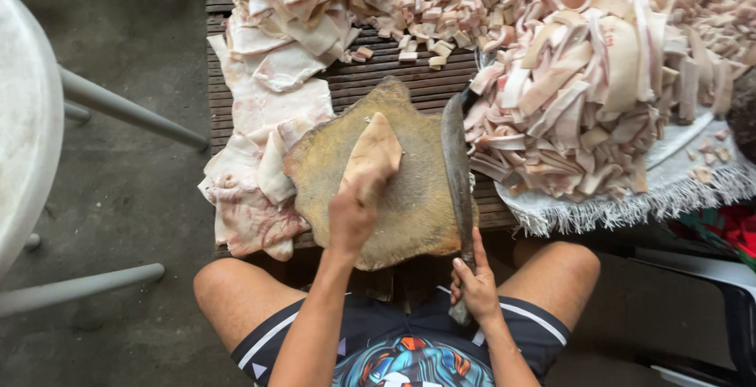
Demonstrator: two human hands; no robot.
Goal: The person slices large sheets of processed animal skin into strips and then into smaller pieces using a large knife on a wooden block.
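Note:
A worn, round wooden chopping block (409, 206) lies on a slatted wooden table (394, 80) in front of my knees. My left hand (350, 218) presses down on a pale slab of pork skin (374, 155) lying across the block. My right hand (472, 285) grips the handle of a large dark cleaver (457, 166), its blade resting along the block's right edge, apart from the slab.
Uncut skin sheets (264, 119) hang over the table's left side. A heap of cut strips (583, 96) sits on a white fringed cloth (630, 198) at right. Small diced pieces (449, 9) cover the far end. A white table edge (27, 119) and metal legs stand left.

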